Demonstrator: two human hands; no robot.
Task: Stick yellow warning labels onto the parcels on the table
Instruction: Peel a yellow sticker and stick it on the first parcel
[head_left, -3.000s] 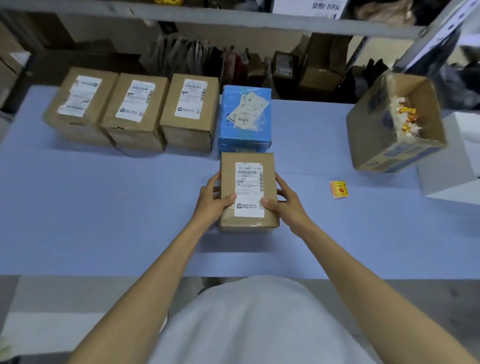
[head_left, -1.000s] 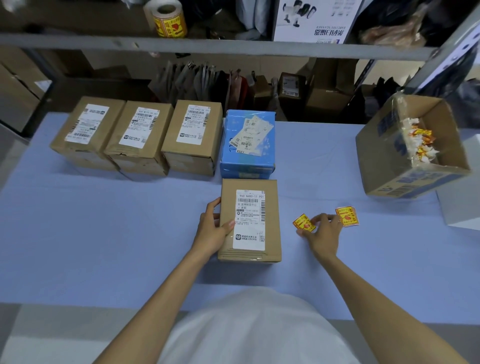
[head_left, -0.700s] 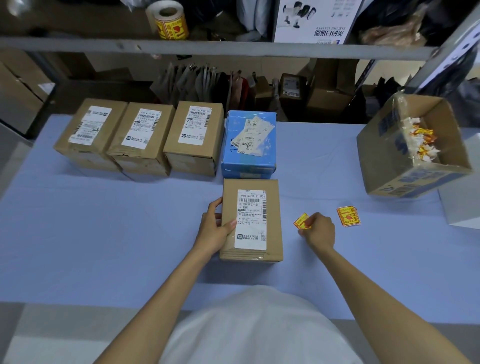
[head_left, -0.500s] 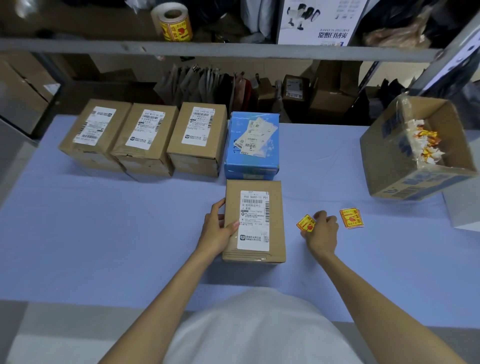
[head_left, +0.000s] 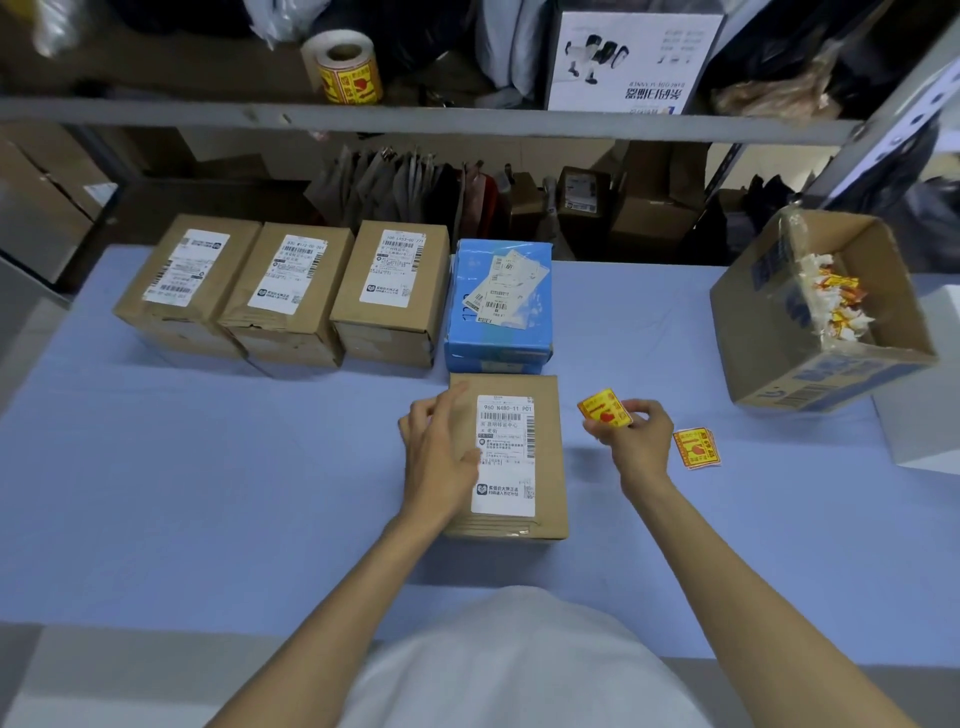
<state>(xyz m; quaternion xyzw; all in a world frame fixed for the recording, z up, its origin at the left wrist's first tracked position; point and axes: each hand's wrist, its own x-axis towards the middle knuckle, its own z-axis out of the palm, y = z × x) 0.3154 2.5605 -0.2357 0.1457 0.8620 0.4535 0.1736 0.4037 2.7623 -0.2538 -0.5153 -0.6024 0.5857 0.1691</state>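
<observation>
Head view: right grip (head_left: 631, 439) pinches a yellow label (head_left: 604, 409) just right of the near parcel (head_left: 548, 467), mid-desk (head_left: 208, 493). Left grip (head_left: 441, 447) rests loosely open on the parcel's top. Best pressed flat on bare cardboard, clear of the barcode.

"960 N480-11 P01" on parcel label (head_left: 506, 467)

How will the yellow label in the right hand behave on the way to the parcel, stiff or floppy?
Probably floppy: the yellow label is a thin sheet pinched at one edge by the right hand. Likely very light, so it may flutter. The left hand lies flat on the parcel, which should stay put.
</observation>
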